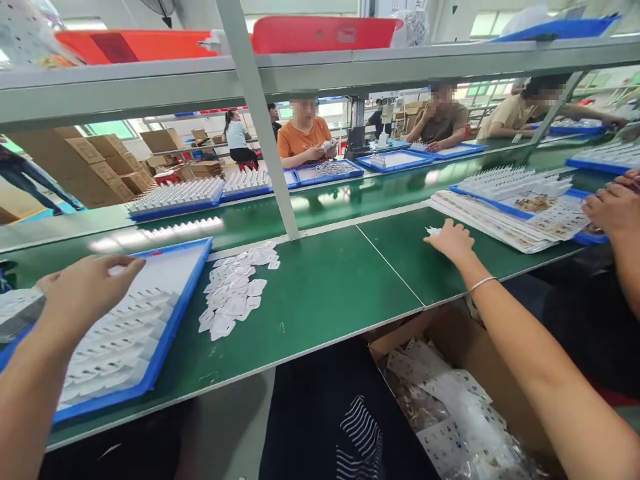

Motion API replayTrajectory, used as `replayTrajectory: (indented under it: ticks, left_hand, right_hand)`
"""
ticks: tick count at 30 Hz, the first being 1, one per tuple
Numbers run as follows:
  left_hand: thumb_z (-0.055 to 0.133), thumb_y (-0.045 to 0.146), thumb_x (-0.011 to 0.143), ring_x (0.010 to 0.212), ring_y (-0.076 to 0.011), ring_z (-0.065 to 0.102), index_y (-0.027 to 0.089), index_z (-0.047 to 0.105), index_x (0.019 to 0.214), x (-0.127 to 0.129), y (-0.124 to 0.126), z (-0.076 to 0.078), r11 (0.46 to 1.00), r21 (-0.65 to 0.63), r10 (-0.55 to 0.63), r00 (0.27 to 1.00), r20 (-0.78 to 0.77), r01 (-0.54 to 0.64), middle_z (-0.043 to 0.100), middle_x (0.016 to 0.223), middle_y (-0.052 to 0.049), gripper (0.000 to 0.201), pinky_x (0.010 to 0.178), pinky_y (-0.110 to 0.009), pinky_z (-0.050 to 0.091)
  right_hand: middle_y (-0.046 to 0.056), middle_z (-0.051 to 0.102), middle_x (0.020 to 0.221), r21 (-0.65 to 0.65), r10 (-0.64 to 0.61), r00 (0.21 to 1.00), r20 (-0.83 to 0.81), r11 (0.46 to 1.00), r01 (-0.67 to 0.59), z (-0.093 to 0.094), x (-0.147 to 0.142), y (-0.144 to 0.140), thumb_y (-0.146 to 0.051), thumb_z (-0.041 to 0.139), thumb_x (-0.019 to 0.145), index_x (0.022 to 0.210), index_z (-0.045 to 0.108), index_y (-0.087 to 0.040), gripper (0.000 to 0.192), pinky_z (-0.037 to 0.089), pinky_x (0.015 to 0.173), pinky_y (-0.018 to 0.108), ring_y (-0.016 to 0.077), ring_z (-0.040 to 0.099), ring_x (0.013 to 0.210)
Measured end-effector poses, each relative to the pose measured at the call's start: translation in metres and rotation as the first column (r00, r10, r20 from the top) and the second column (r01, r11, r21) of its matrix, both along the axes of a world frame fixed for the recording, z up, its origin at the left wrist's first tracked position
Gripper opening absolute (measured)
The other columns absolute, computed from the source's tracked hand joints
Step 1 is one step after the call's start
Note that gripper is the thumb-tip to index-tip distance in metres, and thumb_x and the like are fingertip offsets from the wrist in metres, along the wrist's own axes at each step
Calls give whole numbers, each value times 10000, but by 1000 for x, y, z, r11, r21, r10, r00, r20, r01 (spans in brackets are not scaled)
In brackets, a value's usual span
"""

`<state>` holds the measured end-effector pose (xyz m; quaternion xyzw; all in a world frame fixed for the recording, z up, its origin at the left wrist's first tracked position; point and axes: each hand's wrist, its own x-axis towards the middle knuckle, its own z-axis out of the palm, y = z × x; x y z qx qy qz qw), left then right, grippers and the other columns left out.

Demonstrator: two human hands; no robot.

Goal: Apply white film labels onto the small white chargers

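My left hand (87,293) is over a blue-rimmed tray (175,313) at the left, thumb and fingertips pinched together. Whatever may be between them cannot be made out. In that tray stand rows of white plastic plug parts (117,333) with metal pins pointing up. Out over the green bench to the right, my right hand (454,241) has its fingers closed around a small white plug part (434,232), whose pronged end shows at the fingertips. Between my hands lies a loose pile of flat white plastic pieces (237,290).
Right of my right hand are stacked printed sheets (500,223) and a blue tray of white parts (520,190), beside a co-worker's hands (617,203). A slanted metal post (265,127) rises from the bench. Below its edge sits an open carton (450,393) of plastic-wrapped sheets.
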<state>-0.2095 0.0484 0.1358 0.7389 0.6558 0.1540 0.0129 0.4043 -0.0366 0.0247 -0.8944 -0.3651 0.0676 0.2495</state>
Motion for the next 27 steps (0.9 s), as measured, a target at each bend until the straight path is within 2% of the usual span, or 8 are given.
replayTrajectory:
  ticks: [2, 6, 10, 13, 15, 18, 21, 27]
  left_hand:
    - [445, 584, 822, 1117, -395, 599, 268, 626, 827, 30, -35, -12, 943, 330, 43, 999, 21, -47, 701, 863, -26, 364, 1023, -642, 396]
    - [517, 454, 885, 1184, -293, 603, 282, 653, 1127, 112, -100, -64, 913, 298, -302, 952, 40, 278, 679, 1187, -85, 326, 1084, -443, 438]
    - [767, 470, 740, 1379, -353, 459, 303, 487, 1430, 169, -127, -131, 795, 175, -606, 744, 282, 581, 496, 1473, -140, 763, 1168, -497, 354]
    - [841, 347, 649, 1235, -348, 573, 324, 639, 1257, 171, -128, -164, 867, 160, -448, 598, 665, 472, 605, 1329, -104, 641, 1074, -486, 437]
    - [833, 309, 654, 1098, -308, 624, 306, 702, 1087, 158, -123, -175, 930, 148, -316, 529, 787, 335, 674, 1136, -74, 453, 1001, -450, 472]
    - [831, 375, 664, 915, -252, 637, 254, 683, 922, 133, -114, -182, 979, 135, -188, 439, 879, 150, 675, 902, -41, 321, 884, -403, 494]
    - [757, 501, 722, 757, -177, 619, 237, 640, 940, 119, -109, -185, 995, 103, -104, 258, 961, 18, 658, 860, -20, 362, 732, -327, 491]
    - [807, 466, 658, 683, -112, 595, 210, 631, 978, 119, -115, -184, 998, 54, -54, -4, 999, -29, 643, 819, -4, 446, 674, -258, 464]
  right_hand:
    - [428, 504, 1300, -42, 20, 1000, -22, 999, -21, -7, 3, -3, -257, 665, 813, 1249, 526, 2, 525, 374, 961, 613, 552, 466, 1276]
    - [268, 652, 1161, -8, 353, 929, -110, 935, -356, -19, -59, 1, -345, 660, 804, 1110, 601, -124, 383, 435, 925, 508, 444, 588, 1155]
    - [37, 726, 882, 133, 795, 521, -311, 579, -804, -26, -179, -14, -515, 754, 718, 1194, 521, -218, 608, 515, 755, 347, 245, 675, 826]
    - [10, 720, 823, 219, 892, 192, -409, 301, -928, -19, -246, -19, -505, 735, 766, 1196, 532, -207, 562, 522, 704, 297, 195, 670, 779]
    - [38, 729, 858, 230, 893, 89, -440, 208, -951, -13, -270, -4, -503, 639, 871, 1163, 591, -184, 436, 533, 717, 282, 179, 679, 801]
    - [100, 713, 1046, 207, 903, 147, -405, 247, -947, -9, -291, 36, -415, 472, 1006, 1183, 614, -141, 355, 549, 790, 306, 179, 679, 909]
    - [105, 651, 1192, 137, 906, 267, -328, 326, -935, -19, -314, 68, -348, 587, 978, 1224, 607, -142, 322, 556, 865, 400, 216, 654, 1019]
    - [107, 608, 1282, -26, 894, 386, -229, 391, -920, -40, -351, 80, -341, 619, 964, 1272, 596, -164, 356, 550, 906, 455, 244, 634, 1088]
